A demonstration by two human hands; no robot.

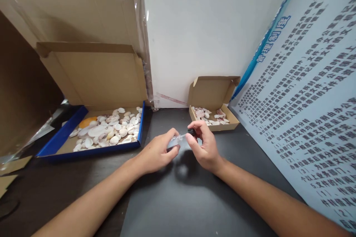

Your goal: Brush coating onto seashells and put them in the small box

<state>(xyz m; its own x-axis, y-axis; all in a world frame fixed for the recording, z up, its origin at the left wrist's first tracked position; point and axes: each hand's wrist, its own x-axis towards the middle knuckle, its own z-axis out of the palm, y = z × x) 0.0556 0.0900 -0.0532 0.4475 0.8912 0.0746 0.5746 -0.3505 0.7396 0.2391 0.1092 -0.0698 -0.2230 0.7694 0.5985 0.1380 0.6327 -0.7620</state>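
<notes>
Both my hands meet over the dark table (178, 200). My left hand (157, 151) is closed around a small clear bottle (174, 141). My right hand (204, 146) pinches the black cap (191, 131) of a dropper at the bottle's top. To the left lies a large blue-edged cardboard box (63, 137) filled with several pale seashells (108, 129). Behind my right hand stands a small cardboard box (232, 120) holding several shells (211, 115).
A white wall rises behind the boxes. A printed blue-and-white poster (311, 103) leans at the right. Plastic-wrapped cardboard (83, 3) stands at the upper left, and cardboard scraps (11, 172) lie at the left edge.
</notes>
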